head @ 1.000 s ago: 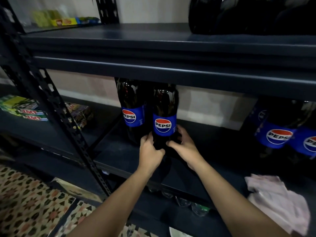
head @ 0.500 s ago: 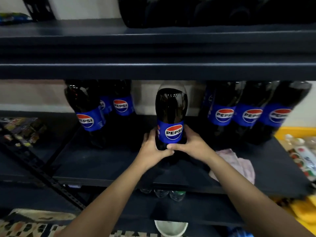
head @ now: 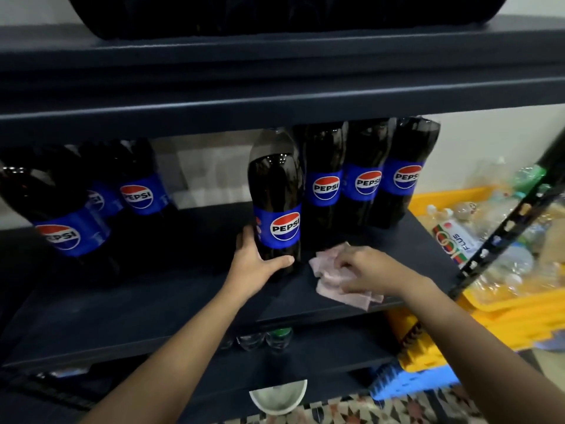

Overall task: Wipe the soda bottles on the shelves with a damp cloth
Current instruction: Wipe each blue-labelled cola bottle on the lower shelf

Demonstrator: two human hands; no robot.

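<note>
Gripping low on its body, the left hand (head: 255,264) is wrapped round a soda bottle (head: 276,203), with the fingers curled behind the left side and the thumb laid across the front just under the label. This bottle is stood upright on the dark shelf (head: 153,304), near its middle and a little forward of the row behind it. It is filled with dark cola almost to the shoulder, where a clear empty neck is seen, and it is banded by a blue label printed with a red, white and blue Pepsi roundel. Its glossy surface is marked by small highlights near the top. Just to its right, a crumpled pale pink cloth (head: 333,281) is lain on the shelf close to the front edge, and it is covered by the right hand (head: 367,270), whose fingers are bent down onto the fabric; whether the cloth is pinched or only pressed cannot be told. Three more Pepsi bottles (head: 367,175) are lined up touching one another behind the cloth, and another group of bottles (head: 91,206) is stood well apart at the left. A yellow crate (head: 504,304) of clear plastic bottles is seen beyond the shelf's right end.
</note>
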